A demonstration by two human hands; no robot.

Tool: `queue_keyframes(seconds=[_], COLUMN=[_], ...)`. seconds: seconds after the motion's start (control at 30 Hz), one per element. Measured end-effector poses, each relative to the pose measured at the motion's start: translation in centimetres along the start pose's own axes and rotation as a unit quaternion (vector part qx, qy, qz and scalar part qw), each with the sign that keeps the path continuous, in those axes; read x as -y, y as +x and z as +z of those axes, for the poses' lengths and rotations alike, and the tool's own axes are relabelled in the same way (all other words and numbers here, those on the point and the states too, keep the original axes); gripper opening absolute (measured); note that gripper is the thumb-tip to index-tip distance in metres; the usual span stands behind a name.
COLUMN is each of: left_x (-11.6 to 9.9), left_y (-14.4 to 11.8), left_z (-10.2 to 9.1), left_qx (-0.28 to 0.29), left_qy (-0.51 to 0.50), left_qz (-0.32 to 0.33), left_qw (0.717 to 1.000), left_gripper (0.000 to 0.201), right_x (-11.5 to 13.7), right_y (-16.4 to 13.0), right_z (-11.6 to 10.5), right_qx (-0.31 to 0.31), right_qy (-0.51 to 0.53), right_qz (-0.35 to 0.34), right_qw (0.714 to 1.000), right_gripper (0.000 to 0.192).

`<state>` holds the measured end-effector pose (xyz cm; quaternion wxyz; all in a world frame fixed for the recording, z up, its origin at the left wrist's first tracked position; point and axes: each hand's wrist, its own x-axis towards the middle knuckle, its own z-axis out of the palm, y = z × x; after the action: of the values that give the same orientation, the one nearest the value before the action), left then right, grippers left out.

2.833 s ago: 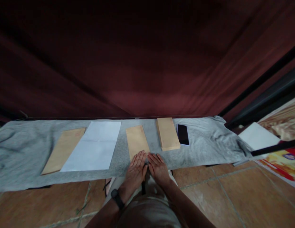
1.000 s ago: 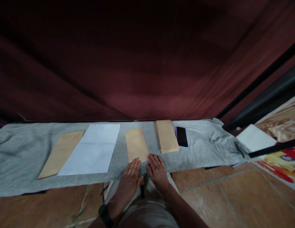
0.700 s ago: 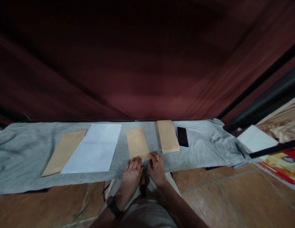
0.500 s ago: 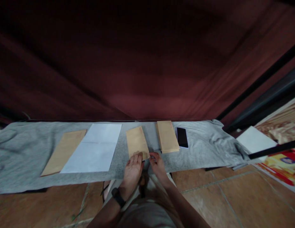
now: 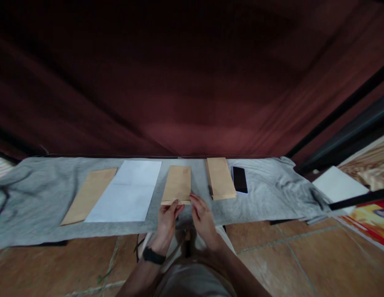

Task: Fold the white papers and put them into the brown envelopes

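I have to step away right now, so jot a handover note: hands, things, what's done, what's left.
Left hand: grips the near edge of the middle envelope.
Right hand: open beside that edge, holding nothing.
On the grey cloth: white sheet, lone envelope left of it, envelope stack, phone.
Done: envelope's near edge in hand.
Left: white sheet lies untouched.

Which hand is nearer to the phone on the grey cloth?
Right. The right hand lies below and left of the phone, apart from it; the left hand is farther left, holding the middle envelope.
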<state>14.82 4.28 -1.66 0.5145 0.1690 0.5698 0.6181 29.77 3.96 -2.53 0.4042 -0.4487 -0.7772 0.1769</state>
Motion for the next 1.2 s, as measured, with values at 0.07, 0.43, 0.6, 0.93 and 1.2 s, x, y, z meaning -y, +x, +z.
queue_keyframes(seconds=[0.07, 0.43, 0.6, 0.93, 1.2], left_x=[1.7, 2.9, 3.5, 4.6, 4.4], left_y=[-0.3, -2.6, -3.2, -2.2, -2.5], left_z=[-0.1, -3.3, -5.3, -7.4, -7.0], left_qx=[0.006, 0.098, 0.165, 0.187, 0.191], left_qy=[0.000, 0.290, 0.575, 0.714, 0.748], left_qz=[-0.035, 0.069, 0.394, 0.449, 0.432], left_qw=[0.999, 0.949, 0.698, 0.503, 0.466], left_gripper=[0.040, 0.044, 0.042, 0.076, 0.075], right_x=[0.2, -1.8, -1.7, -0.5, -0.7], right_y=[-0.8, -3.6, -3.6, -4.2, -4.6], right_z=[0.4, 2.0, 1.6, 1.3, 1.4], right_qx=[0.049, 0.151, 0.164, 0.189, 0.180], right_qy=[-0.018, -0.111, -0.121, -0.130, -0.172], right_qz=[-0.033, -0.063, -0.061, -0.074, -0.053], right_qw=[0.998, 0.980, 0.977, 0.971, 0.967], right_gripper=[0.050, 0.046, 0.047, 0.048, 0.048])
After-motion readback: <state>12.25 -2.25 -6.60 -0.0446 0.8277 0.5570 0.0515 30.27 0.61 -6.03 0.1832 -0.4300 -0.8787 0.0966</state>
